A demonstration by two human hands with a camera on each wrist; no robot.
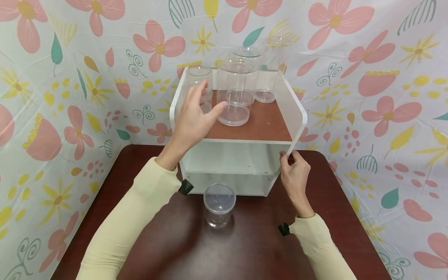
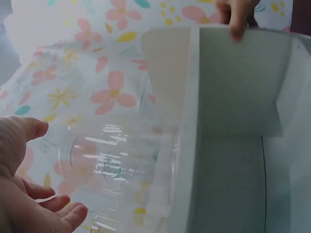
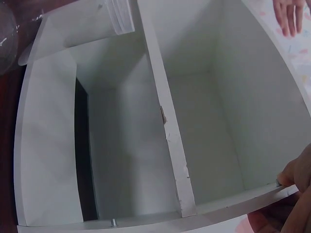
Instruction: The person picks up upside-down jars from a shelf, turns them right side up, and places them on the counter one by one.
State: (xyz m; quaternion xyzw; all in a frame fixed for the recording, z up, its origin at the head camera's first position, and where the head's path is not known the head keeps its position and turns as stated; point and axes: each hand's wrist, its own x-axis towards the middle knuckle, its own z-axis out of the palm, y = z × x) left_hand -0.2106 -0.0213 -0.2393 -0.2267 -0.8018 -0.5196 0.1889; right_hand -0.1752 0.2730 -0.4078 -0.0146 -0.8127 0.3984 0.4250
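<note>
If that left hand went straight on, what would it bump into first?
Probably the large front clear cup on the white shelf unit, though the left hand might reach the smaller left cup first; depth through clear plastic is unclear.

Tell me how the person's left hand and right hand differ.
The left hand hovers near the front clear cup, holding nothing; the right hand grips the side of the shelf unit. The left hand is higher than the right hand. Both are bare and emerge from cream sleeves.
</note>
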